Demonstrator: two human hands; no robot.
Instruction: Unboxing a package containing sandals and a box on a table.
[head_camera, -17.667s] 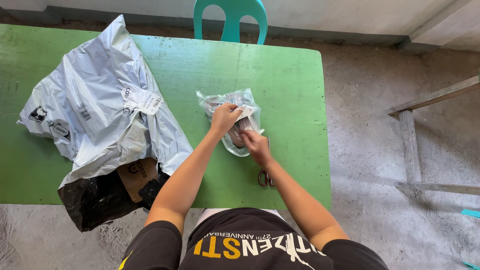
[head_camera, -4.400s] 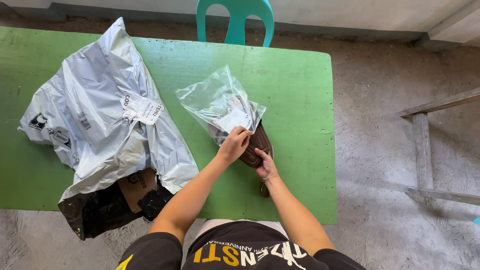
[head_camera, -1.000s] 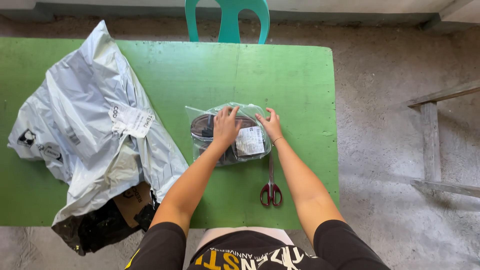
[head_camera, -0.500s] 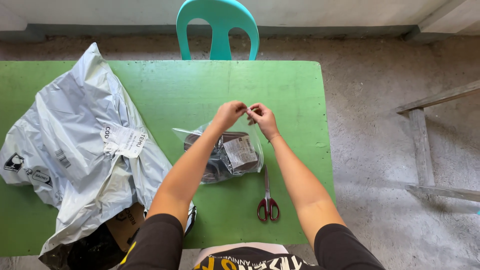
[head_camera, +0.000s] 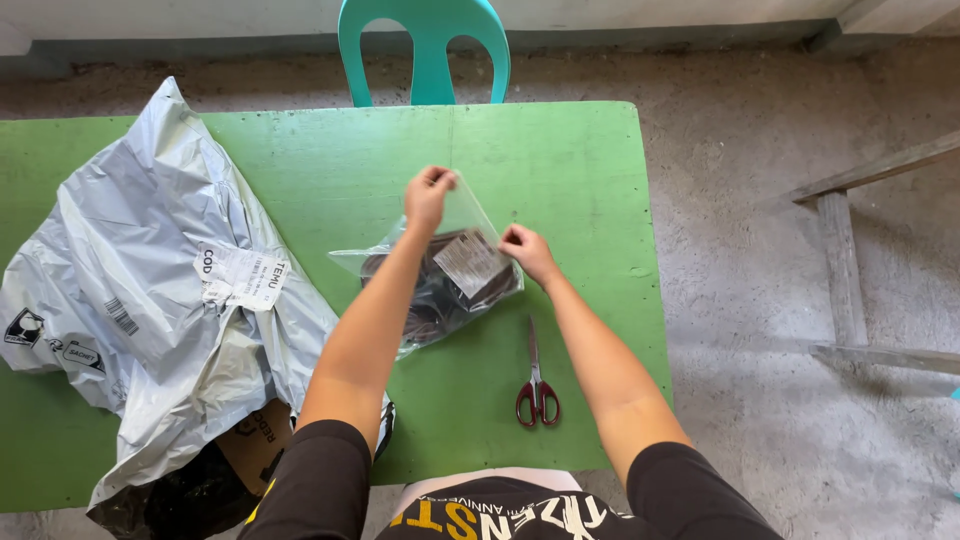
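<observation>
We pinch the clear plastic bag (head_camera: 455, 270) of brown footwear: left hand (head_camera: 428, 195) at 12 o'clock, right hand (head_camera: 527, 250) at 3. Thin film could tear or slip; red scissors (head_camera: 536, 385) at 6 may snag.

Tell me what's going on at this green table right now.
A person stands at the green table with both hands on a clear plastic bag holding dark brown items, maybe footwear. The left hand pinches the bag's top edge and lifts it, while the right hand grips the edge beside a white label. Red-handled scissors lie untouched near the right arm. A big grey mailer bag sits on the left, and a teal chair stands beyond the table.
</observation>
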